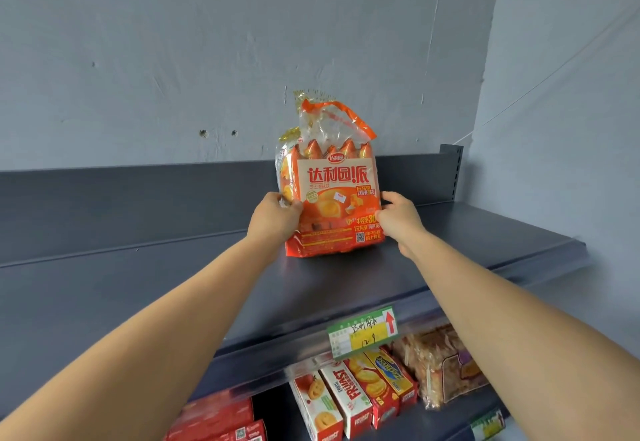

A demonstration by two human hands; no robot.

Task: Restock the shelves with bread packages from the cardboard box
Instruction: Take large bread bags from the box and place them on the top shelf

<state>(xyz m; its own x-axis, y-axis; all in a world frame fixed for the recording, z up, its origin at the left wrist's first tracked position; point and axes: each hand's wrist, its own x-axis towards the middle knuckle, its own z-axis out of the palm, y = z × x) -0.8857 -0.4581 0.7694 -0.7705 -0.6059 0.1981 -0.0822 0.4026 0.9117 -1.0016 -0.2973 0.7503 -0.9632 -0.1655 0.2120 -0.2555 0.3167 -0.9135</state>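
An orange bread package (334,195) with red lettering stands upright on the dark grey top shelf (145,288), near the back panel. A second package with a gold tie is partly hidden right behind it (287,150). My left hand (275,217) grips the front package's left edge, fingers curled round it. My right hand (398,217) grips its right edge the same way. The cardboard box is not in view.
A green and yellow price tag (363,331) hangs on the shelf's front rail. On the shelf below stand several biscuit boxes (349,395), red packets (214,420) and a clear bag of pastries (440,368). A wall (561,94) closes the right side.
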